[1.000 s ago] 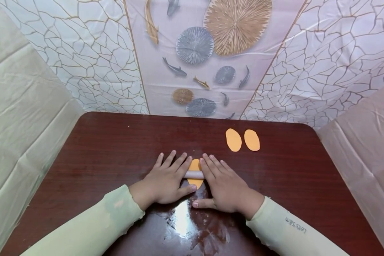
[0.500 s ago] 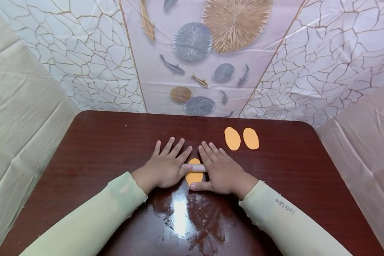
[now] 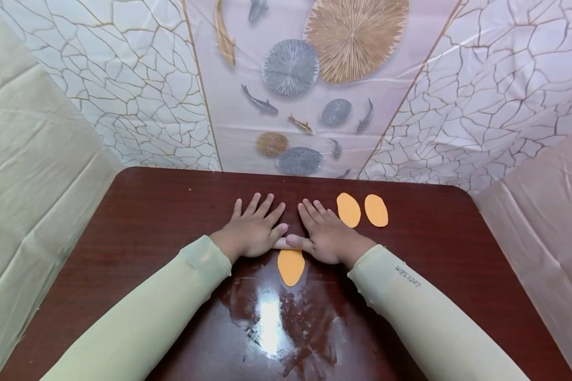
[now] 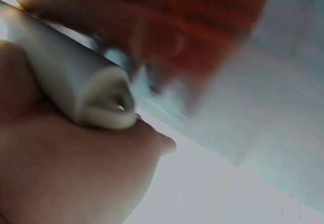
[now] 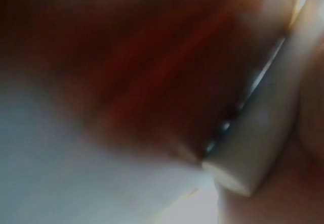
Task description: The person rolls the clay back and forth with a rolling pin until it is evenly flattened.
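A pale, tube-like rolling pin lies crosswise under both hands at the far end of a flat orange oval of dough or clay. My left hand is spread over the pin's left part, fingers straight and pointing away. Over its right part rests my right hand, also flat, its thumb across the pin's middle. In the left wrist view the rolling pin shows a hollow end against the palm. The right wrist view is blurred, with the rolling pin along the palm.
Two more flat orange ovals, a left one and a right one, lie at the back right, just beyond my right hand. Wet-looking smears mark the dark brown table near me. A patterned sheet stands behind the table.
Both hands have moved away from me, the rolling pin going from the middle of the orange oval to its far end. More of the oval's near part shows. The other two ovals stay put.
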Motion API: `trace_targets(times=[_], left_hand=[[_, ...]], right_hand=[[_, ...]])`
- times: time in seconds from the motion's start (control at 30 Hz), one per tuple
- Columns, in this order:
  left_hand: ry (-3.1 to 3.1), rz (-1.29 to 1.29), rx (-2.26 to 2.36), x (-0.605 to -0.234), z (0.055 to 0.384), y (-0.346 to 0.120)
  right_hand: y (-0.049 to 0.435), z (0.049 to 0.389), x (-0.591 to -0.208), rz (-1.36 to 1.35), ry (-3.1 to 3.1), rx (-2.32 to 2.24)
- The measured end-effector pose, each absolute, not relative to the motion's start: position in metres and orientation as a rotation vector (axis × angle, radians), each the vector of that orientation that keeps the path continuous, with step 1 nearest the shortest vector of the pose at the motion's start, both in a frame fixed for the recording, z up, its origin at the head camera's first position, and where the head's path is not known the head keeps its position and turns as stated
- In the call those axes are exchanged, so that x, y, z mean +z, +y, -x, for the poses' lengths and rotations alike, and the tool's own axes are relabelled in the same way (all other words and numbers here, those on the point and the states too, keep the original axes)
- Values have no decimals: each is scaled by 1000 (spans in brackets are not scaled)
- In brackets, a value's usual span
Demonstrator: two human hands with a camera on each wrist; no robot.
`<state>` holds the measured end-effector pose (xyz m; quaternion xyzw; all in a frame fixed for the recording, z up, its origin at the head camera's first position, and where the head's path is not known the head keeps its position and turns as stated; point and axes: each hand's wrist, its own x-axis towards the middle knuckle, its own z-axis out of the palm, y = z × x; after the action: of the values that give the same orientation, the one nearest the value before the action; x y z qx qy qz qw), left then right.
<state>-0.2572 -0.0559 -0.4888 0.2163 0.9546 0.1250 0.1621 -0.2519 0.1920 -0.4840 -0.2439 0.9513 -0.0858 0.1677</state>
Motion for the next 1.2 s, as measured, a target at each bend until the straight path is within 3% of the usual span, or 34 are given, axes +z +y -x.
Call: trace_targets(times=[0.67,1.2], left_hand=[[2641,-583,489,-494,283,-62],[2638,-642,365,-481,237,-57]], right_hand=[[191,277,-484,706,2672,-213],[196,232,-480,822,2708,-228]])
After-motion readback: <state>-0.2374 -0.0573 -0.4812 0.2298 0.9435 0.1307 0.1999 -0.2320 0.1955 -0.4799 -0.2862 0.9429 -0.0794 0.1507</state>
